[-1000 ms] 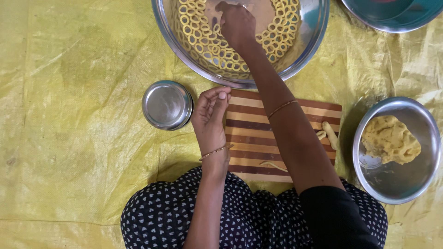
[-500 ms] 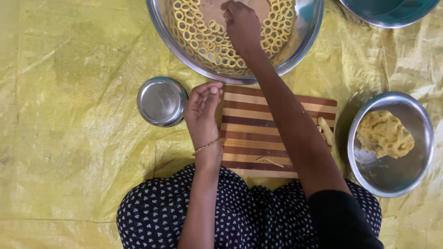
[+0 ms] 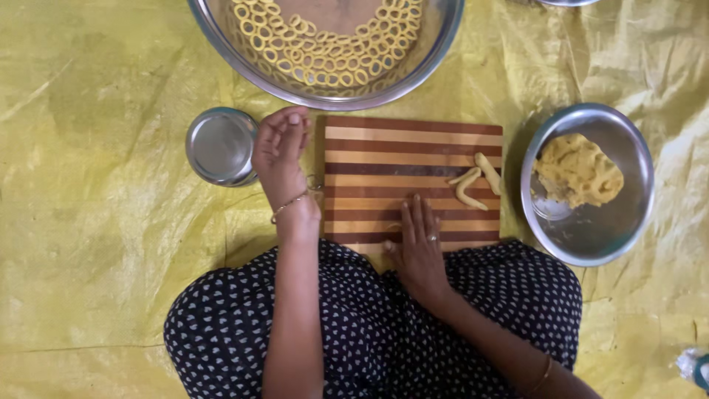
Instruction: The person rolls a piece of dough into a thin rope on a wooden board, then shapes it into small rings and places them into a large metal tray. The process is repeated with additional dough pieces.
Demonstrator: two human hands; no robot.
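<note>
Closest to me, the right hand (image 3: 419, 240) lies flat and open on the near edge of the striped light-and-dark wooden cutting board (image 3: 384, 148). Its fingers are spread over a thin strip of pale yellow dough (image 3: 394, 224), and only the strip's left end peeks out. As I judge it, rolling works best with light, even pressure from the whole palm, so the strip comes out uniform rather than pinched in the middle.

The left hand (image 3: 281, 159) rests at the board's left edge with its fingers loosely curled together. I cannot tell whether it pinches anything. It sits just beside a small round steel bowl (image 3: 218, 145).

Three short rolled dough pieces (image 3: 473, 185), soft and matte, lie on the board's right part. Off to the right, a rounded steel bowl (image 3: 591, 247) holds a lump of yellow dough (image 3: 577, 168). Farthest away, a large steel basin (image 3: 221, 44) is lined with small dough rings (image 3: 325, 55). Everything sits on a crinkled yellow plastic sheet (image 3: 96, 185).
</note>
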